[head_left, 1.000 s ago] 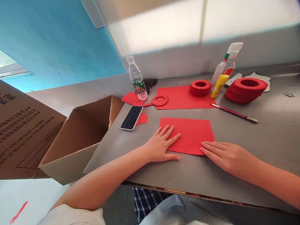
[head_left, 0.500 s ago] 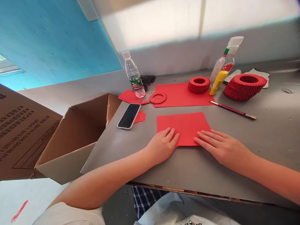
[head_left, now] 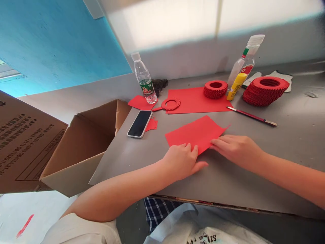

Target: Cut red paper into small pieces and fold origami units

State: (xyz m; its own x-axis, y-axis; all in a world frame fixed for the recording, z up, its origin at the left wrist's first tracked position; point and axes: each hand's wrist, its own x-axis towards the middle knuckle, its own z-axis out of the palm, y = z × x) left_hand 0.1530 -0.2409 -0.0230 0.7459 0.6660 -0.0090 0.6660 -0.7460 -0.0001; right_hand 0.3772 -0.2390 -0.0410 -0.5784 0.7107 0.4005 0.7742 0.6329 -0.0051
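A red sheet of paper [head_left: 194, 132] lies turned at an angle on the grey table, its right edge lifted a little. My right hand [head_left: 237, 147] pinches that right edge between thumb and fingers. Resting on the sheet's lower left edge is my left hand [head_left: 184, 159], fingertips on the paper and thumb stretched out to the side. Beyond the sheet is a larger red sheet [head_left: 193, 100]. A thin red paper ring with a toothed edge [head_left: 164, 104] lies by its left end.
Behind stand two toothed red ring stacks [head_left: 215, 94] [head_left: 261, 95], a yellow glue stick [head_left: 236, 87], clear bottles [head_left: 146, 83] [head_left: 250, 61] and a white glove [head_left: 281, 76]. A craft knife [head_left: 251, 116] lies right, a phone [head_left: 139, 123] left. An open cardboard box [head_left: 76, 169] adjoins the table's left edge.
The red sheet has turned counter-clockwise and its right edge has lifted. My right hand went from lying flat to pinching that edge. My left thumb now sticks out.
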